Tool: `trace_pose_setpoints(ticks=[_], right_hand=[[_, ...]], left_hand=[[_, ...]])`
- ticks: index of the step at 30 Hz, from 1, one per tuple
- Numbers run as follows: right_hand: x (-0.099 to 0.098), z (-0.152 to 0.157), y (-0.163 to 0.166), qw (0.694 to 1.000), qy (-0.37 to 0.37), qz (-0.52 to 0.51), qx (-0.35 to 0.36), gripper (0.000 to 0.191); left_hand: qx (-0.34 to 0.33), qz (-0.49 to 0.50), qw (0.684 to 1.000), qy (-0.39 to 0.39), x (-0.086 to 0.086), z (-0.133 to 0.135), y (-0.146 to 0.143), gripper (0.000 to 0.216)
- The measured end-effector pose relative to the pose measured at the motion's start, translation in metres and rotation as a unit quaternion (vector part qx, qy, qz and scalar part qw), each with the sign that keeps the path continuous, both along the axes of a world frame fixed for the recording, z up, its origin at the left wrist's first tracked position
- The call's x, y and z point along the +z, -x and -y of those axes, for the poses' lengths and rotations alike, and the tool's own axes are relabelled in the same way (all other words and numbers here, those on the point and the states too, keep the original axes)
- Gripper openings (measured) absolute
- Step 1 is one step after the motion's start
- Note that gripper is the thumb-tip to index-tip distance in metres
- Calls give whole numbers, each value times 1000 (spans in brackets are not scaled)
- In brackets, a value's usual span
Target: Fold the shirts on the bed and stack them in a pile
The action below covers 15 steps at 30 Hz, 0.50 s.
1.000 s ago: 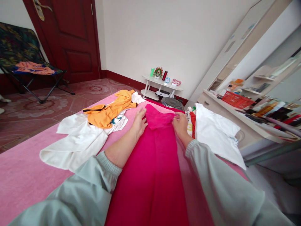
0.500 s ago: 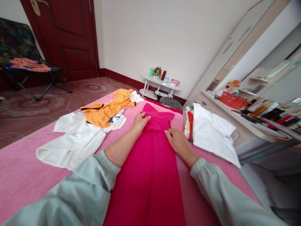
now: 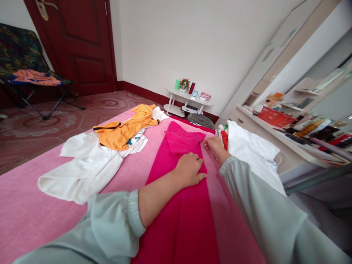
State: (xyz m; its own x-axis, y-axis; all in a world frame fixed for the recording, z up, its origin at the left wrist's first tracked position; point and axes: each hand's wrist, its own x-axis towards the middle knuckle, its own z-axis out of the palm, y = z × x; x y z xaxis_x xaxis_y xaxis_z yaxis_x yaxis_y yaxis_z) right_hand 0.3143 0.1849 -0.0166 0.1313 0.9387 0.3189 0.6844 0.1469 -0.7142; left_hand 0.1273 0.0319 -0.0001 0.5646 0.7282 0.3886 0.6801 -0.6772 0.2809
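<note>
I am pressing my left hand (image 3: pixel 189 169) palm down and open on the magenta garment (image 3: pixel 178 216), gripping nothing. The garment is lying lengthwise down the middle of the pink bed (image 3: pixel 33 205). My right hand (image 3: pixel 213 143) is touching its far right edge, beside the folded-over end. I cannot tell whether it is pinching the cloth. A white shirt (image 3: pixel 253 154) is lying just to the right.
</note>
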Motion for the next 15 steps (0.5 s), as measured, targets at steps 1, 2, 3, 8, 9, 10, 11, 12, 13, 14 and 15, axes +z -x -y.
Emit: trace_pose_setpoints(ticks=[1, 2, 3, 8, 9, 10, 11, 12, 13, 14, 15], right_hand=[[-3, -6, 1, 1000, 15, -17, -5, 23], [-5, -10, 3, 999, 30, -35, -10, 21], [-8, -14, 5, 998, 38, -53, -12, 19], [-11, -25, 20, 990, 3, -142, -22, 23], [-11, -24, 22, 988, -8, -154, -22, 33], [-9, -22, 25, 986, -18, -164, -18, 42], [-8, -18, 28, 985, -31, -170, -10, 47], [-7, -13, 30, 984, -49, -169, 1, 51], [-5, -7, 33, 985, -76, -156, 13, 52], [-4, -1, 35, 985, -108, -130, 25, 51], [-3, 6, 38, 985, -142, -93, 34, 50]], left_hand=[[-13, -11, 1000, 6, -3, -1, -1, 37], [-31, -18, 999, 8, -5, -2, 0, 34], [-51, -21, 998, 7, -7, -4, 1, 30], [-119, 12, 993, 2, -12, -11, 8, 25], [-122, 18, 992, 4, -13, -12, 8, 26], [-124, 23, 992, 7, -14, -11, 8, 26], [-124, 25, 992, 10, -15, -11, 8, 26], [-120, 28, 992, 10, -15, -9, 8, 28], [-112, 31, 993, 9, -15, -8, 7, 31], [-99, 39, 994, 6, -15, -7, 7, 36], [-78, 51, 996, 3, -14, -6, 6, 39]])
